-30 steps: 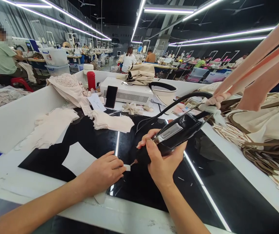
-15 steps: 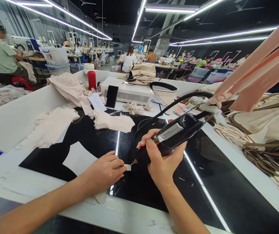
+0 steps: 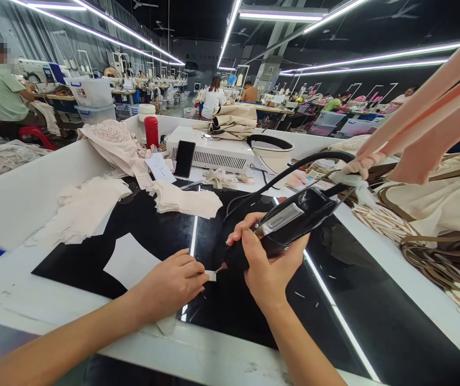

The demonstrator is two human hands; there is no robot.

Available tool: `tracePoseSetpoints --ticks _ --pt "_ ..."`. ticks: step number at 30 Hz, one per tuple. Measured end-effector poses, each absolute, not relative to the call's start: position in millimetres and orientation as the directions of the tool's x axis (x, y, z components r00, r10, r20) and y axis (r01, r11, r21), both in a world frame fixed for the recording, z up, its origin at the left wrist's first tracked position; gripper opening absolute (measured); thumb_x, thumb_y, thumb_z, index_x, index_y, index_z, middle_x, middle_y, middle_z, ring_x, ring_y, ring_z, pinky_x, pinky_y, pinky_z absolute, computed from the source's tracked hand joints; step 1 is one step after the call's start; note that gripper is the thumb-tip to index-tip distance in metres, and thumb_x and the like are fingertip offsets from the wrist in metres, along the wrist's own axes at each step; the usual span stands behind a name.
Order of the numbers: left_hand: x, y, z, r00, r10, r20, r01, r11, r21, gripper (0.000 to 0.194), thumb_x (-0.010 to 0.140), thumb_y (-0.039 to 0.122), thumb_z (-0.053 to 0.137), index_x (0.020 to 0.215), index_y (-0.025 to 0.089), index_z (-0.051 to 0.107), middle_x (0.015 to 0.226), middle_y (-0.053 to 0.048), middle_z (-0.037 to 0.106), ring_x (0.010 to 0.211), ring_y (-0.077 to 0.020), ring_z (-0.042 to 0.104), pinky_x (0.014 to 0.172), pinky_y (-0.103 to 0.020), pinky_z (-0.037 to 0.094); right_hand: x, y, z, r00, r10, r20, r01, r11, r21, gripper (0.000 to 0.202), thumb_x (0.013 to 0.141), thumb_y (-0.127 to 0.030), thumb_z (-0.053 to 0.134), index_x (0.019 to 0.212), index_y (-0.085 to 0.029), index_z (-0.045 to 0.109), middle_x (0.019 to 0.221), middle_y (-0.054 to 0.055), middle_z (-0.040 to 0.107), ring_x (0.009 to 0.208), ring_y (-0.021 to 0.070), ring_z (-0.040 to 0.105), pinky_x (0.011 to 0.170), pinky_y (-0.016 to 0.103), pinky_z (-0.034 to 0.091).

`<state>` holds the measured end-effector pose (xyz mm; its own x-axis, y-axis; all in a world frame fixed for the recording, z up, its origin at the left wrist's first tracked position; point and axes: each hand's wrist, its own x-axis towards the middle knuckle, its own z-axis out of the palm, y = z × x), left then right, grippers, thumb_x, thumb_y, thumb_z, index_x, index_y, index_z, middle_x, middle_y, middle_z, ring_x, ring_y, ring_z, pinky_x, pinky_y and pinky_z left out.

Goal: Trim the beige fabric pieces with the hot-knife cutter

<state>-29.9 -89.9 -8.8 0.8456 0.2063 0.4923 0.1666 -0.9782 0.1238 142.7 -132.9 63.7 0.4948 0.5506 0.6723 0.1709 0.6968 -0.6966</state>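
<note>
- Your two hands: the left hand [image 3: 177, 279] has its fingers drawn together, holding one strip [image 3: 212, 275]; the right hand [image 3: 264, 273] is wrapped round one tool [image 3: 282, 225].
- The strip lies on the black sheet [image 3: 230, 313] between your hands, its free end at the tool's tip.
- One white piece [image 3: 131, 262] sits just beside your left hand, partly under your wrist.
- Two piles of cut cloth: one [image 3: 89, 206] left of and beyond your left hand, one [image 3: 187, 201] straight beyond it; overlapping layers defy counting.
- One phone [image 3: 185, 159] and one red bottle [image 3: 151, 132] stand farther beyond that hand.
- Two stacked bins [image 3: 89, 92], well beyond your left hand; their contents are hard to make out.
- Your left fingers hide most of the strip; whether the tip touches it, you can't tell.
- Pink bands [image 3: 427, 118], above and right of your right hand, are cut off by the frame.
</note>
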Motion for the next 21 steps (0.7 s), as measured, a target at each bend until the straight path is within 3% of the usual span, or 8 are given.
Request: tracePoseSetpoints --ticks 13,21 --pt "-31 -90 -5 0.86 0.209 0.466 0.172 -0.978 0.12 0.019 0.105 0.017 0.052 0.117 0.017 0.067 0.102 -0.004 0.07 0.1 -0.0176 0.067 0.111 -0.044 0.049 140 -144 66 0.503 0.58 0.641 0.12 0.688 -0.716 0.04 0.086 -0.01 0.07 0.112 -0.032 0.049 0.087 -0.008 0.065 0.061 0.0111 0.064 0.055 0.026 0.059" --pt "-31 -90 -2 0.865 0.216 0.454 0.161 -0.974 0.157 0.021 0.104 0.016 0.052 0.119 0.016 0.066 0.102 -0.005 0.069 0.098 -0.0186 0.067 0.109 -0.044 0.05 138 -143 66 0.514 0.567 0.644 0.171 0.668 -0.724 0.04 0.086 -0.01 0.069 0.113 -0.031 0.05 0.085 -0.008 0.065 0.058 0.0113 0.063 0.052 0.026 0.058"
